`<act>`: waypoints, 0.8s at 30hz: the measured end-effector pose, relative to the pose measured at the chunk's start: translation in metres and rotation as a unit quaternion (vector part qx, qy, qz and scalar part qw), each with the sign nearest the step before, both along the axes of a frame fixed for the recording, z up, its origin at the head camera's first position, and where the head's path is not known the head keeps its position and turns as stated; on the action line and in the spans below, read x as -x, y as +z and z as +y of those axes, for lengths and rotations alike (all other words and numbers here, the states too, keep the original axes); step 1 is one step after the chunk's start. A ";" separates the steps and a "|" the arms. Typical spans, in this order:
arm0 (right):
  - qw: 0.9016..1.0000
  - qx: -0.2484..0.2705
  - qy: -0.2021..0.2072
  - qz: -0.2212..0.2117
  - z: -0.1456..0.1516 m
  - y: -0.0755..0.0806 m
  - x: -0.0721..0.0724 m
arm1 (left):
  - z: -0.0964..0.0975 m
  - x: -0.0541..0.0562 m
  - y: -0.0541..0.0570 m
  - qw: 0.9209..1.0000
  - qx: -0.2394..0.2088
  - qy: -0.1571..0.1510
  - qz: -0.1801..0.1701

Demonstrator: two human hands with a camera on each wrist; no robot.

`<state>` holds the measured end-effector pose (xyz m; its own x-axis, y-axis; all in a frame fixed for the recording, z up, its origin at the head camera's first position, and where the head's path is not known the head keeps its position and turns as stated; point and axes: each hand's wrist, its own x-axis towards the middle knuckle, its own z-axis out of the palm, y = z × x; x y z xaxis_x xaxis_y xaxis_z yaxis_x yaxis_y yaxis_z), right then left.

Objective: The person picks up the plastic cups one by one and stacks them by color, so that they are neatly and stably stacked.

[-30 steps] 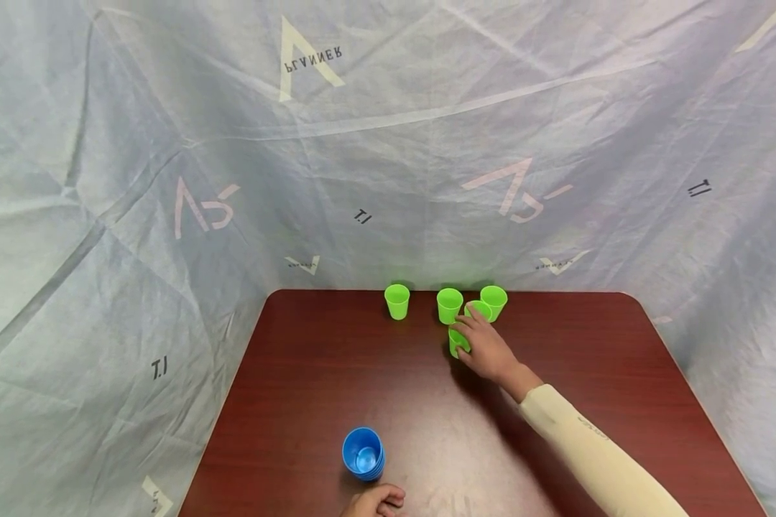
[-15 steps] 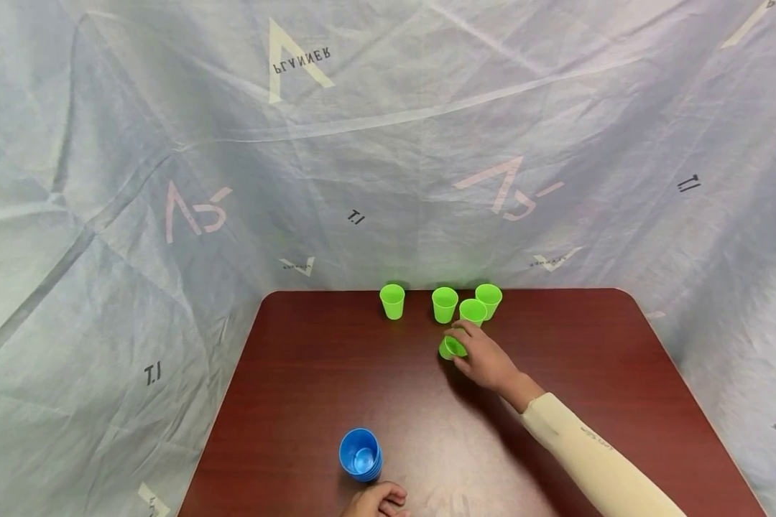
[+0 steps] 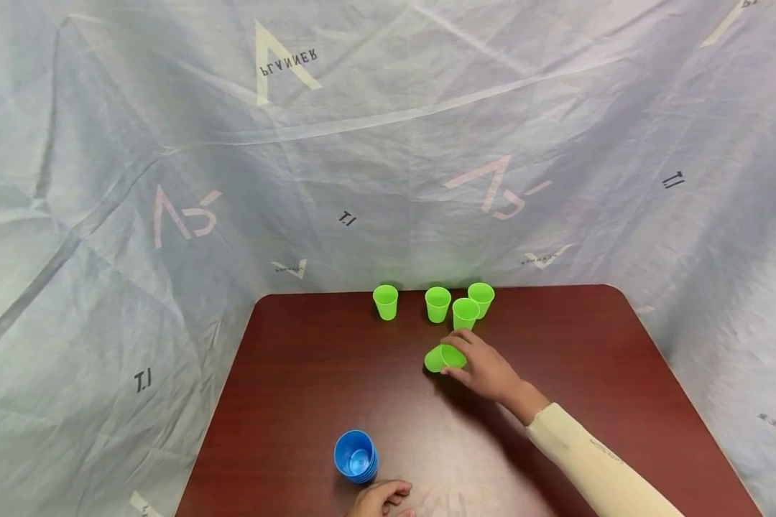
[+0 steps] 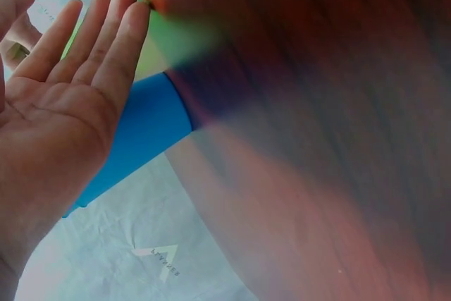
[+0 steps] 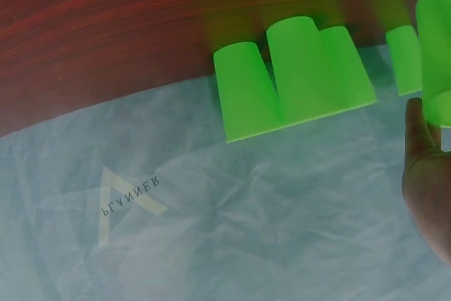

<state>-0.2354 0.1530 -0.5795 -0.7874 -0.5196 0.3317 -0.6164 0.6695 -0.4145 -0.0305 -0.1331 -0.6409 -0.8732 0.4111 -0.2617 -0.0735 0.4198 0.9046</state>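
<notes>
In the head view, my right hand (image 3: 490,370) grips a green cup (image 3: 435,358) near its rim. The cup is tipped over, its mouth toward my palm and its base pointing left. The right wrist view catches part of that hand (image 5: 426,192) and the held cup (image 5: 435,54) at its right edge. Low in the head view, my left hand (image 3: 378,497) lies beside a stack of nested blue cups (image 3: 370,471), which stands mouth up. Straight fingers show on the left hand (image 4: 70,111) in the left wrist view, overlapping the blue stack (image 4: 144,132).
Along the far edge of the dark red table (image 3: 310,359) stand several upright green cups: one apart on the left (image 3: 386,304), a middle one (image 3: 437,306), and a close pair on the right, its nearer cup (image 3: 464,316). Grey printed cloth (image 3: 394,179) hangs behind.
My right hand has drawn the green cup nearer and slightly left, away from the other green cups, tipping it from upright onto a slant. My left hand has stayed by the blue stack.
</notes>
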 end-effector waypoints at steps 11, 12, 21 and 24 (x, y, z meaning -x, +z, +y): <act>0.999 0.022 0.025 0.014 0.002 0.004 -0.013 | 0.004 0.007 -0.004 0.998 0.018 -0.040 0.051; 0.999 0.023 0.027 0.020 0.003 0.004 -0.014 | 0.005 0.007 -0.003 0.998 0.015 -0.034 0.050; 0.997 0.045 0.045 0.045 0.001 0.000 -0.027 | 0.012 0.007 0.005 0.999 0.030 -0.013 0.026; 0.996 0.049 0.048 0.054 0.001 -0.001 -0.032 | 0.014 0.006 0.005 1.000 0.022 -0.002 0.015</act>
